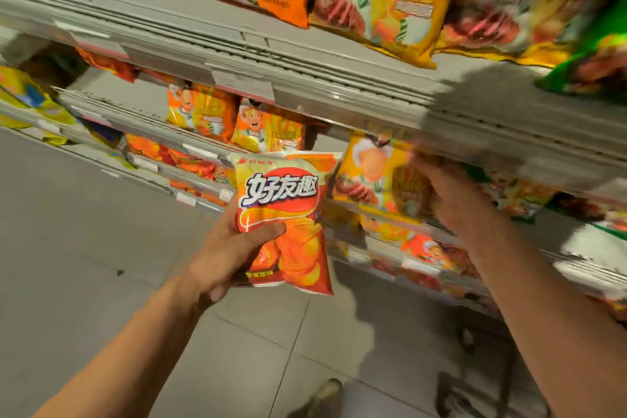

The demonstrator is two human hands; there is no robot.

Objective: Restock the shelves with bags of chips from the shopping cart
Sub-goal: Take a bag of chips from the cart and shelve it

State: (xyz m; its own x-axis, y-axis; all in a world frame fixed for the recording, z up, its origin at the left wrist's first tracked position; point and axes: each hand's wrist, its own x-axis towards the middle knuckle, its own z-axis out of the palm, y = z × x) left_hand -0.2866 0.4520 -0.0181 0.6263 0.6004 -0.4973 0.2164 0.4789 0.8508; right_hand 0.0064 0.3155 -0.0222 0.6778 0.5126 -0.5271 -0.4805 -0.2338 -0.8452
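Your left hand [237,248] grips a chip bag [288,217] round its lower half, thumb across the front: red and orange, cream top band, bold white lettering, ridged chips pictured below. You hold it in the air just in front of the middle shelf, over the grey floor [84,231].

Your right hand [448,193] reaches under the shelf edge [339,85] at the yellow bags [380,176]; it's blurred, so I cannot tell whether it grasps one. Orange bags [237,122] stand just behind your bag, more yellow ones [383,0] on the shelf above. That overhanging shelf edge sits close above.

The bag stands nearly upright, long axis vertical, top seam tipped slightly left, front facing you.
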